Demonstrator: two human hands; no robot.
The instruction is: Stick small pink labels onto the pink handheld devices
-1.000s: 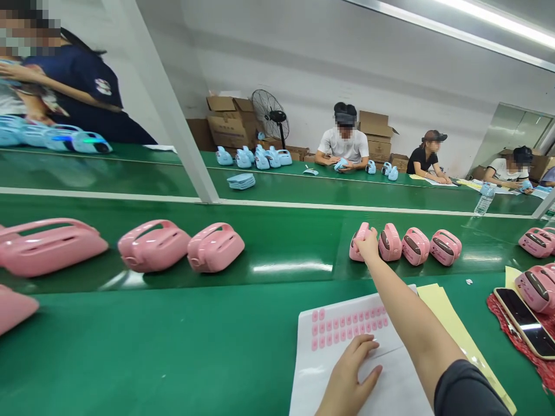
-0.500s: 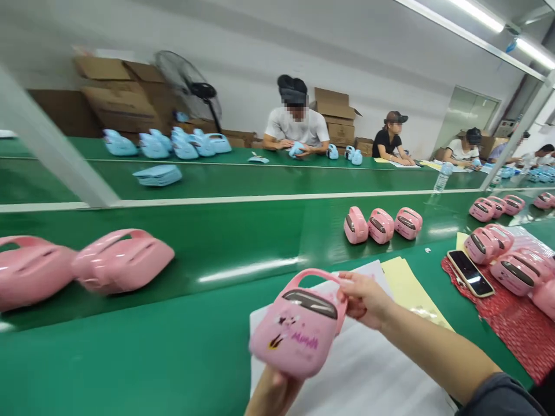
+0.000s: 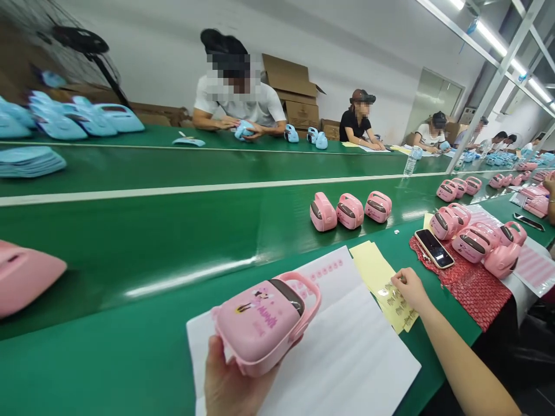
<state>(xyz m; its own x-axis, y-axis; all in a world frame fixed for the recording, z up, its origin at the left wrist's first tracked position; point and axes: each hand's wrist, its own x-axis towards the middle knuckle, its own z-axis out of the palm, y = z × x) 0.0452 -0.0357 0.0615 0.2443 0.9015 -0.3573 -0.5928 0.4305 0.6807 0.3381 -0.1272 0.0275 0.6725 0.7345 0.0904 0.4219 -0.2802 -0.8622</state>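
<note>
My left hand (image 3: 229, 384) grips a pink handled toy case (image 3: 265, 321) from below, holding it over a white sticker sheet (image 3: 338, 346) on the green table. The case shows a cartoon print and a dark window. My right hand (image 3: 410, 287) reaches out to a yellow sheet (image 3: 376, 271) of small stickers, its fingers curled and touching the sheet. Whether a sticker is between the fingers is too small to tell. Three more pink cases (image 3: 350, 210) stand in a row on the belt beyond.
A phone (image 3: 434, 248) lies on a red mat (image 3: 470, 283) with several pink cases (image 3: 472, 240) at right. A pink case (image 3: 26, 274) sits at the left edge. Blue cases (image 3: 73, 118) and several seated workers (image 3: 236, 98) line the far table. A water bottle (image 3: 411, 160) stands there.
My right hand picked a pink case off the belt, passed it to my left hand, let go and moved right onto the yellow sheet. The view swung right.
</note>
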